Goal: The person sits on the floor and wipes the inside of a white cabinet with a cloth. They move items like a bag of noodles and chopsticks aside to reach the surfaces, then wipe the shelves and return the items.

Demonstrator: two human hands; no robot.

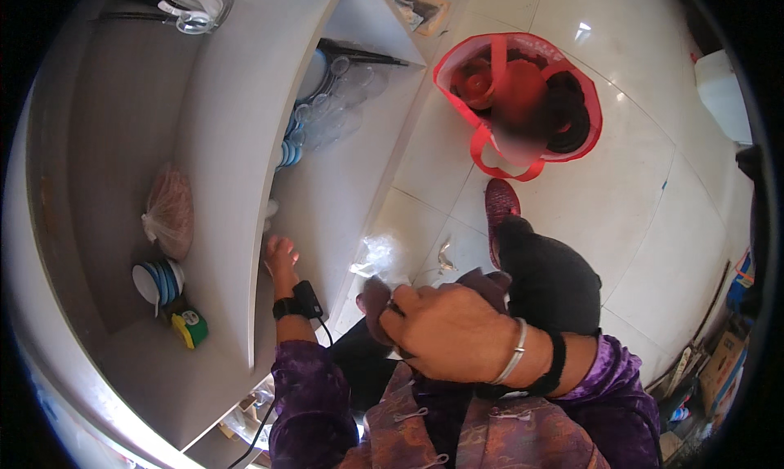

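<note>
My left hand [281, 256] reaches into the lower compartment of a grey cabinet, partly covered by the upper shelf's edge [260, 285]. Whether it holds anything cannot be made out. Close beyond its fingertips, a few small whitish items [270, 213] show under the same edge. My right hand [450, 331], in front of my body, grips a dark brownish cloth [487, 285]. Farther along the lower compartment stand clear glasses [334, 113], blue-and-white bowls [289, 154] and a partly hidden plate [314, 74].
On the upper shelf are a tied plastic bag [171, 214], stacked bowls [159, 283], a green-and-yellow container [190, 327] and packaged utensils [199, 9]. A filled red bag [588, 126] stands on the tiled floor near my foot. Cardboard boxes [723, 365] lie at right.
</note>
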